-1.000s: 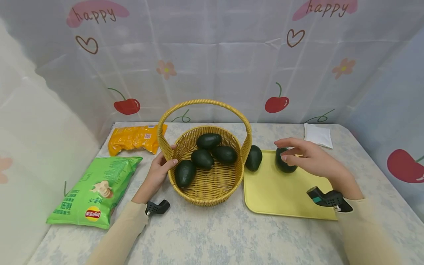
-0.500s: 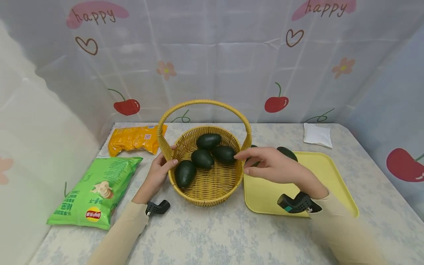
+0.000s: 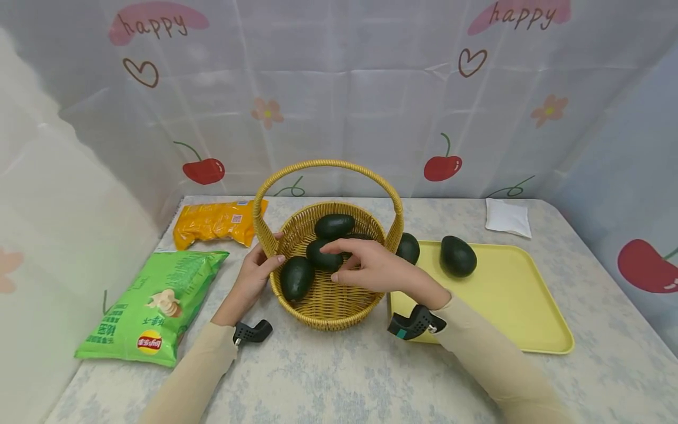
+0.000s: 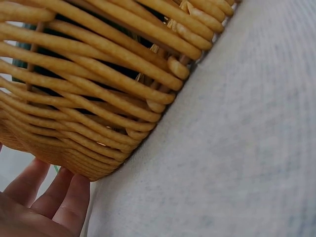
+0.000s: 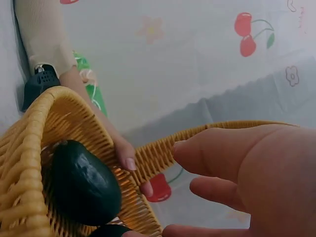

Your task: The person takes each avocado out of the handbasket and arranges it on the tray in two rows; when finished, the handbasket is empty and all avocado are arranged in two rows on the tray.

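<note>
A yellow wicker basket with a tall handle holds several dark green avocados. My left hand grips its left side at the base of the handle, thumb over the rim and fingers outside. Over the basket's right half hovers my right hand, thumb and fingers apart with nothing between them. Its fingertips overlap the middle avocado and it partly hides another one behind. The left avocado shows whole, also in the right wrist view as the large avocado.
A yellow tray lies to the right, with one avocado on it and another avocado between it and the basket. Left of the basket are a green chip bag and an orange packet. A white pouch is at the back right.
My right hand has moved left from above the tray, across the basket's rim, to over the avocados inside. The left hand and the basket have stayed in place.
</note>
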Action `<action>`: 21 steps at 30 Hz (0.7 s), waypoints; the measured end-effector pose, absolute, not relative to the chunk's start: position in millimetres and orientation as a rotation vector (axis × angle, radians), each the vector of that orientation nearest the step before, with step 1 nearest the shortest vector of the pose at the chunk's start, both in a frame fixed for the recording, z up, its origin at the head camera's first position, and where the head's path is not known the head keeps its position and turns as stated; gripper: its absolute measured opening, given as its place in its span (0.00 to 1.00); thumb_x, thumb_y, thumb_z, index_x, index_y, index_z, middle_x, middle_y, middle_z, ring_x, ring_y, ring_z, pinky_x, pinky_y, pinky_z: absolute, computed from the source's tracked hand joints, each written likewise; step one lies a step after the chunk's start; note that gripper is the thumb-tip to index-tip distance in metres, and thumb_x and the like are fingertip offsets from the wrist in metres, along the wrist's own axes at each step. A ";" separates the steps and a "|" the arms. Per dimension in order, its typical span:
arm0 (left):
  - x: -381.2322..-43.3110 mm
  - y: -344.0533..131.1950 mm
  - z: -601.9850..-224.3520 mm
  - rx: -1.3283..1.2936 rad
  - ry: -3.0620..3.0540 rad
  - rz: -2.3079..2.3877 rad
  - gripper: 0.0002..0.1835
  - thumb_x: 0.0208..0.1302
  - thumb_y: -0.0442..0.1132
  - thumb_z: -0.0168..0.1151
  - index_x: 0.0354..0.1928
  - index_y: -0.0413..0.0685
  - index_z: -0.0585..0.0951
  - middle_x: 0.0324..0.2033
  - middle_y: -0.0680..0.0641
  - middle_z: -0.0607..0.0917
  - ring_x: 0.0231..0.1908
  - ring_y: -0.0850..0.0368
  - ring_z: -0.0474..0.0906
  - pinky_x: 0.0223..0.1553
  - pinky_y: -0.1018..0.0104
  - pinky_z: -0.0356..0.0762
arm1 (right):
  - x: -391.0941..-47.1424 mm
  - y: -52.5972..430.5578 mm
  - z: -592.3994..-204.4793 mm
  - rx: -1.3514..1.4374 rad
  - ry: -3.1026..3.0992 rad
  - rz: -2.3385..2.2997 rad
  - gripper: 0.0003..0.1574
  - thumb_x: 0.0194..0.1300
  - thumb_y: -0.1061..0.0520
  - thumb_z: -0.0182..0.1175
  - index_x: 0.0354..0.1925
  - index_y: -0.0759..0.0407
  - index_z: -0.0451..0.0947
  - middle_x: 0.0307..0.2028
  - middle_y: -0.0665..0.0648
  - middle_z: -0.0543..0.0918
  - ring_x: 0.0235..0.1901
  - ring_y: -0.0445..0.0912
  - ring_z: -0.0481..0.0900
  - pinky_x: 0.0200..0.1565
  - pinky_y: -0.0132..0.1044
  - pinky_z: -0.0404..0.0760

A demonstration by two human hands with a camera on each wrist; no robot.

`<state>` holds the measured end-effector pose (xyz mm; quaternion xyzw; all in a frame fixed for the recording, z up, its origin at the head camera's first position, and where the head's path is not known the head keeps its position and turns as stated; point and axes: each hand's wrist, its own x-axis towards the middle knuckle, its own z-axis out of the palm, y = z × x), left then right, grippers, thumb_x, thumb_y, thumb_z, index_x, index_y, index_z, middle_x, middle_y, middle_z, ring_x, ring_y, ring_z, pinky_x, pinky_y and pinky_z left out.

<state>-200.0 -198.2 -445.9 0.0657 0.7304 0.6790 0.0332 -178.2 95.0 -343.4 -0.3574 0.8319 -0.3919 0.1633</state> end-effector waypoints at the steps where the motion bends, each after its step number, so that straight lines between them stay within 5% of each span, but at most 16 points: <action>1: -200.0 -198.3 -445.6 0.201 2.249 2.087 0.30 0.74 0.34 0.55 0.76 0.47 0.65 0.73 0.39 0.68 0.62 0.58 0.69 0.54 0.75 0.72 | -179.4 89.9 -345.3 -1.002 2.377 -1.110 0.33 0.71 0.53 0.62 0.72 0.53 0.69 0.68 0.60 0.75 0.48 0.45 0.88 0.47 0.36 0.83; 11: -200.6 -197.8 -445.2 0.178 2.262 2.053 0.30 0.74 0.34 0.55 0.76 0.49 0.64 0.73 0.39 0.67 0.69 0.46 0.66 0.54 0.77 0.72 | -187.1 51.5 -363.1 -0.908 2.380 -0.999 0.38 0.71 0.49 0.62 0.75 0.49 0.66 0.71 0.57 0.72 0.48 0.45 0.86 0.49 0.39 0.83; 17: -201.2 -198.7 -447.1 0.196 2.251 2.068 0.29 0.74 0.34 0.55 0.75 0.49 0.64 0.73 0.39 0.68 0.68 0.48 0.67 0.54 0.74 0.73 | -187.2 37.8 -366.0 -0.948 2.410 -0.915 0.40 0.71 0.48 0.62 0.76 0.50 0.63 0.67 0.58 0.74 0.42 0.41 0.83 0.49 0.38 0.80; 21: -201.2 -199.0 -446.4 0.190 2.258 2.061 0.30 0.74 0.35 0.56 0.75 0.50 0.65 0.73 0.41 0.68 0.67 0.50 0.67 0.55 0.74 0.73 | -187.8 30.5 -368.4 -0.966 2.455 -0.866 0.40 0.70 0.47 0.62 0.76 0.51 0.64 0.67 0.59 0.74 0.46 0.45 0.79 0.52 0.39 0.78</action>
